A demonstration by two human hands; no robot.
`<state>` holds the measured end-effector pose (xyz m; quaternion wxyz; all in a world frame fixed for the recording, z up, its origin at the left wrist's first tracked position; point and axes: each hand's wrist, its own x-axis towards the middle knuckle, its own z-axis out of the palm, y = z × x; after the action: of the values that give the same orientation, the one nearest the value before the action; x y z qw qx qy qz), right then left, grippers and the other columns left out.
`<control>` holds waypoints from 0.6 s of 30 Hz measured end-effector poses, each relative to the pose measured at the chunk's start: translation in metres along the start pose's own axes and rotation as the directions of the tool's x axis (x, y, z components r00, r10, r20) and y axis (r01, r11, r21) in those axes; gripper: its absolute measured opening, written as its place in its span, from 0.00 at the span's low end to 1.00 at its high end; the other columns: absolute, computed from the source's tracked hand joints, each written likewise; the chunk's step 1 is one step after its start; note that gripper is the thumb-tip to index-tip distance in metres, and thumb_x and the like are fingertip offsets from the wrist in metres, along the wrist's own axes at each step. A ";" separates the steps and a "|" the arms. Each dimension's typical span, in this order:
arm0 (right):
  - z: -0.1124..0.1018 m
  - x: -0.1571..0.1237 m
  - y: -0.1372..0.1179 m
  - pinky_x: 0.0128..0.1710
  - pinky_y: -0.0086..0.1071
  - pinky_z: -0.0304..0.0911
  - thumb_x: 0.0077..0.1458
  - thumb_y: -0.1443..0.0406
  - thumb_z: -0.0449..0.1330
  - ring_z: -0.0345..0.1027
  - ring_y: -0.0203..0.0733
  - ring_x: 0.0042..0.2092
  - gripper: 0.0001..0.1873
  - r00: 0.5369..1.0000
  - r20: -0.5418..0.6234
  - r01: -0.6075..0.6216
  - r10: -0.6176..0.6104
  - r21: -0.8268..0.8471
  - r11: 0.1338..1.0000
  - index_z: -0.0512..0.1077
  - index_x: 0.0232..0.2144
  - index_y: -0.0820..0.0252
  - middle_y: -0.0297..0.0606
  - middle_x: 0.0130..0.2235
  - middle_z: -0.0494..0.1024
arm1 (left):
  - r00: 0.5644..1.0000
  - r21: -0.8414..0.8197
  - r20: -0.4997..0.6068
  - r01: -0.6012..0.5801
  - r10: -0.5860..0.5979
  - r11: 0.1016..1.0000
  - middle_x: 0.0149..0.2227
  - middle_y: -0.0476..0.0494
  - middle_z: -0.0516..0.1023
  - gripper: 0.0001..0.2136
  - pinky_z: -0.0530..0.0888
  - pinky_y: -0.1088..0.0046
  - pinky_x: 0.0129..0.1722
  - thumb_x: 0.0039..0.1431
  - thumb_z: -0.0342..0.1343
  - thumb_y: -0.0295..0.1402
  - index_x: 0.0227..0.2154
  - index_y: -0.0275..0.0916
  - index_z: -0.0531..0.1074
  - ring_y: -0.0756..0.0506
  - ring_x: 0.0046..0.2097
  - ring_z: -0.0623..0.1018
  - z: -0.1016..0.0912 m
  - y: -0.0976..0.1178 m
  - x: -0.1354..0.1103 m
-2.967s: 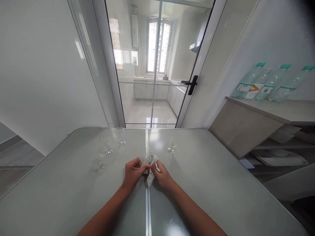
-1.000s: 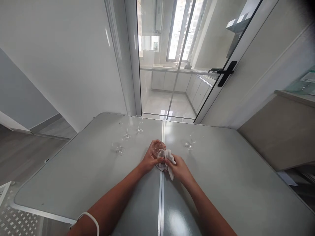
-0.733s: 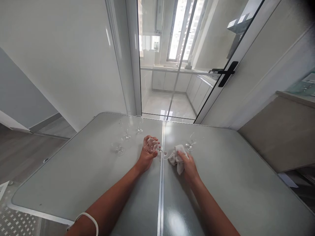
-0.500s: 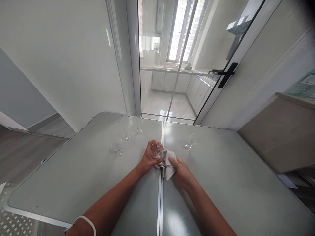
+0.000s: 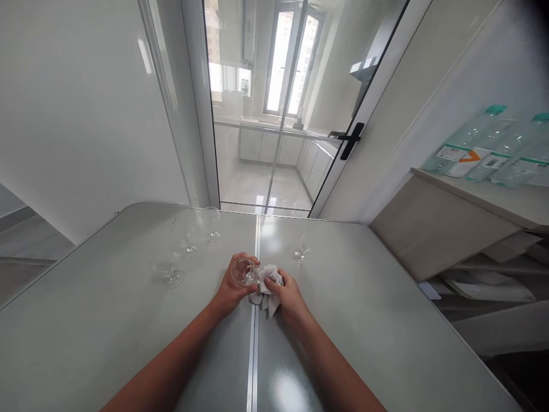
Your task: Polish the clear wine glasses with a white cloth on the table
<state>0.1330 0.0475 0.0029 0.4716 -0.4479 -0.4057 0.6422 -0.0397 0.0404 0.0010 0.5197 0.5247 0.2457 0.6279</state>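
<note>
Fingers of my left hand (image 5: 231, 290) wrap round a small clear wine glass (image 5: 242, 271), tilted with its bowl to the left and its foot end to the right. My right hand (image 5: 286, 290) is closed on a crumpled whitish cloth (image 5: 270, 277), which sits against the foot end of the glass and hides part of it. Both hands are over the seam of the grey table (image 5: 343, 320). A stemmed glass (image 5: 302, 253) stands beyond my right hand.
At the left of the table stand several more clear glasses, among them a near glass (image 5: 174, 278), a middle glass (image 5: 189, 246) and a far glass (image 5: 214, 233). A glass door (image 5: 274, 171) lies past the far edge. Plastic bottles (image 5: 476, 143) stand on a shelf at right.
The view has swung to the right, bringing the shelf bottles into sight. Both hands keep their hold; the cloth is bunched differently at the glass's foot end.
</note>
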 end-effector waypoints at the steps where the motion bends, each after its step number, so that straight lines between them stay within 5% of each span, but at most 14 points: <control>1: 0.001 0.000 0.001 0.33 0.32 0.65 0.40 0.58 0.75 0.70 0.42 0.33 0.22 1.000 0.011 -0.013 0.013 0.017 1.000 0.78 0.36 0.64 0.39 0.32 0.80 | 1.000 -0.001 0.008 0.008 -0.008 1.000 0.48 0.44 0.74 0.30 0.70 0.68 0.49 0.48 0.73 0.30 0.52 0.47 0.65 0.44 0.50 0.73 0.000 0.000 0.000; 5: 0.001 0.000 0.000 0.35 0.33 0.66 0.37 0.62 0.74 0.71 0.43 0.34 0.25 1.000 0.000 0.022 -0.022 -0.042 0.999 0.78 0.40 0.65 0.40 0.34 0.80 | 0.999 0.000 0.027 0.023 -0.023 1.000 0.48 0.44 0.74 0.30 0.71 0.69 0.47 0.47 0.74 0.32 0.51 0.46 0.66 0.43 0.49 0.74 0.000 -0.002 0.000; 8: -0.001 -0.002 -0.007 0.38 0.32 0.65 0.44 0.64 0.69 0.70 0.42 0.37 0.26 0.990 -0.028 0.129 -0.135 -0.151 0.980 0.77 0.49 0.60 0.37 0.37 0.80 | 0.999 0.023 -0.036 0.017 -0.016 1.000 0.49 0.44 0.75 0.31 0.70 0.68 0.49 0.47 0.74 0.33 0.52 0.47 0.66 0.42 0.51 0.73 -0.002 -0.004 0.000; 11: -0.003 -0.009 -0.018 0.38 0.31 0.63 0.53 0.64 0.61 0.67 0.40 0.35 0.09 0.952 -0.032 0.274 -0.303 -0.344 0.898 0.79 0.36 0.59 0.34 0.34 0.76 | 0.995 0.035 -0.096 0.025 -0.022 0.999 0.51 0.41 0.77 0.34 0.69 0.67 0.49 0.46 0.75 0.39 0.55 0.47 0.65 0.42 0.52 0.74 -0.004 -0.005 0.001; 14: -0.003 -0.016 -0.026 0.39 0.33 0.62 0.58 0.61 0.60 0.67 0.41 0.35 0.17 0.892 0.027 0.408 -0.450 -0.477 0.779 0.72 0.18 0.59 0.37 0.34 0.75 | 0.991 0.060 -0.129 0.045 -0.037 0.997 0.54 0.35 0.77 0.38 0.68 0.65 0.51 0.42 0.76 0.44 0.56 0.45 0.65 0.38 0.55 0.74 -0.004 -0.005 0.002; 18: 0.004 -0.020 -0.026 0.36 0.33 0.61 0.56 0.59 0.65 0.67 0.41 0.30 0.09 0.896 0.174 0.437 -0.408 -0.498 0.749 0.79 0.28 0.57 0.35 0.28 0.76 | 0.994 0.079 -0.087 0.074 -0.067 0.994 0.57 0.32 0.76 0.40 0.68 0.62 0.53 0.41 0.76 0.45 0.57 0.44 0.67 0.35 0.58 0.73 -0.004 -0.005 0.003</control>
<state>0.1383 0.0340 0.0323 0.4527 -0.4382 -0.6685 0.3951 -0.0415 0.0457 -0.0034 0.5089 0.5096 0.3114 0.6199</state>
